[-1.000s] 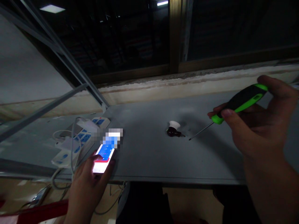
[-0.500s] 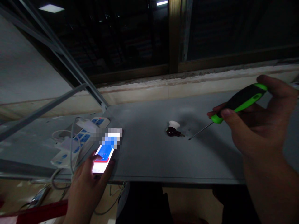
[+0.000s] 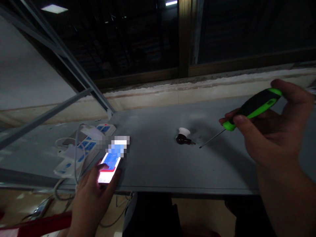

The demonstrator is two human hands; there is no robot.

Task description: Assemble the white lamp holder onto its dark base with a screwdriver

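My left hand (image 3: 96, 187) is closed around the lower end of a lit smartphone (image 3: 112, 163), with the thumb over its screen. Part of the screen is blurred out. At the right, my right hand (image 3: 274, 125) grips a black and green screwdriver (image 3: 254, 107) by its handle. The thin shaft slants down to the left. Just left of the screwdriver's tip lies a small dark brown, glossy piece with a white flared top (image 3: 184, 135); a short metal pin sticks out of its right side. The tip and the pin look apart.
A grey tabletop (image 3: 153, 164) runs along a window ledge. White power strips (image 3: 86, 148) with blue sockets, plugs and cables sit on the left, beside a grey metal frame (image 3: 74, 65). A cable hangs over the front edge. Dark window panes rise behind.
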